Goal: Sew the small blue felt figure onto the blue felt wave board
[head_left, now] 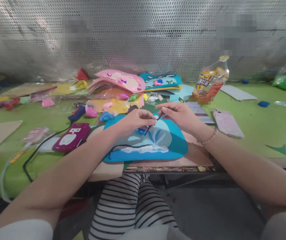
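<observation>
A thin dark strand (148, 129), perhaps rolled clay, hangs slanted between my hands. My left hand (139, 120) pinches it with thumb and fingertips. My right hand (179, 115) has its thumb and forefinger closed at the strand's upper end. Both hands are over a blue sheet (179, 146) with rounded corners. On the sheet are a pale blue shape, a white band (145, 149) along the bottom, light blue leaf-like strips (156, 138) and a dark line curving at the left. A small dark blue piece (141, 131) is partly hidden by my left hand.
A maroon device (72, 137) with a black cable lies left. Bags of coloured clay (106, 116) and decorated pink (120, 80) and teal boards (161, 81) are behind. A bottle (211, 80), a pink phone (228, 123) and a white card (238, 92) are right.
</observation>
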Demonstrator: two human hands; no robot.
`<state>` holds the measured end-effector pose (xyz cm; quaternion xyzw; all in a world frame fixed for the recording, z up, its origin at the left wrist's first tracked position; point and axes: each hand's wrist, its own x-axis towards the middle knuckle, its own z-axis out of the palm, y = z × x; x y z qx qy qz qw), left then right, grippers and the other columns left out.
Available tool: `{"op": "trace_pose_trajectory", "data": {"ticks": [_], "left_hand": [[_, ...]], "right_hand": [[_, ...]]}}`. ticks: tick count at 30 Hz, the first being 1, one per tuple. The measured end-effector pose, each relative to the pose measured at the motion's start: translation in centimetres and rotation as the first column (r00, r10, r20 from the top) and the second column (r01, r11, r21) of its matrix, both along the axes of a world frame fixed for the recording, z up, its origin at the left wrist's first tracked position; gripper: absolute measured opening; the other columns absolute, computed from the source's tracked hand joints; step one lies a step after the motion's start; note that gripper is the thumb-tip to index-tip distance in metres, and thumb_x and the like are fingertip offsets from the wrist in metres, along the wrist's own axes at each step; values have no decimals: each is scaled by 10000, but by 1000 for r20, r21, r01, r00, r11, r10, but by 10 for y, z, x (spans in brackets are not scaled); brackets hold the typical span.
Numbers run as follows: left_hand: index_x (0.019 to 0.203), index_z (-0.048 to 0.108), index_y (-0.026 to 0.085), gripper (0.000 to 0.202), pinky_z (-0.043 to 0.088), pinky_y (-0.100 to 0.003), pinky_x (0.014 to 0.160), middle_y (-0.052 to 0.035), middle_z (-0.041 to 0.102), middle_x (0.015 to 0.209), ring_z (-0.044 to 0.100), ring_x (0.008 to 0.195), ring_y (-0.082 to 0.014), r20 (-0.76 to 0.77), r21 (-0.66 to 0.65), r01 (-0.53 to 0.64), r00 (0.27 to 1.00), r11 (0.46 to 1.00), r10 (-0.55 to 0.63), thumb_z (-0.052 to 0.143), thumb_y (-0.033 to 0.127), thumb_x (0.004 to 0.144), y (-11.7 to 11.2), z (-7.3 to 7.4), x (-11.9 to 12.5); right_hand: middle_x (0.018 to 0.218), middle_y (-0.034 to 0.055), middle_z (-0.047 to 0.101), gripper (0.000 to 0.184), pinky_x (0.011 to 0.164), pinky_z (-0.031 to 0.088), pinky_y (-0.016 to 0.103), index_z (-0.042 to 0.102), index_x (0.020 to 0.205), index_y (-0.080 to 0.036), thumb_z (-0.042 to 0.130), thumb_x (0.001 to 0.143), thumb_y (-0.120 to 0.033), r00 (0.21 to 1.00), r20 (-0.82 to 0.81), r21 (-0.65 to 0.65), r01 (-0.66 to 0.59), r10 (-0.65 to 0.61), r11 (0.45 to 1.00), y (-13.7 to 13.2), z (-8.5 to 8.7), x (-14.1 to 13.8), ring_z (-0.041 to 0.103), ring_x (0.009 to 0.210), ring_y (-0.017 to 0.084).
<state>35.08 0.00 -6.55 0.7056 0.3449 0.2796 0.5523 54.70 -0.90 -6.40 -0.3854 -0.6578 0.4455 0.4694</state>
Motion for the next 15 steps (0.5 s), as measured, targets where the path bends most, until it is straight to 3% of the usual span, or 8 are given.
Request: {"op": "trace_pose_trajectory", "data": {"ticks": [4, 11, 15], "left_hand": [[800, 613, 132, 242, 492, -240, 651, -4, 620, 718, 594, 647, -90, 29, -85, -46, 998, 995, 49, 730, 286, 654, -5, 3, 4], [821, 637, 130, 312, 471, -233, 616, -4, 623, 731, 579, 619, -88, 62, -88, -16, 998, 996, 21, 758, 327, 612, -6, 0, 6], [765, 633, 128, 317, 447, -224, 592, -10, 618, 669, 575, 610, -97, 50, -33, 4, 999, 999, -3, 712, 417, 663, -9, 1, 8]], "right_hand": [[749, -4, 669, 325, 680, 514, 253, 668, 899, -187, 745, 658, -390, 985, -171, -69, 7, -19, 998, 1, -1, -5, 611, 707, 102], [648, -30, 613, 317, 593, 489, 235, 626, 734, -173, 802, 574, -383, 950, -312, -133, -40, -3, 990, -2, -1, -14, 564, 603, 81], [598, -54, 555, 292, 544, 445, 212, 588, 665, -173, 800, 586, -357, 939, -342, -116, -72, 28, 991, -1, -1, -16, 516, 564, 65]]}}
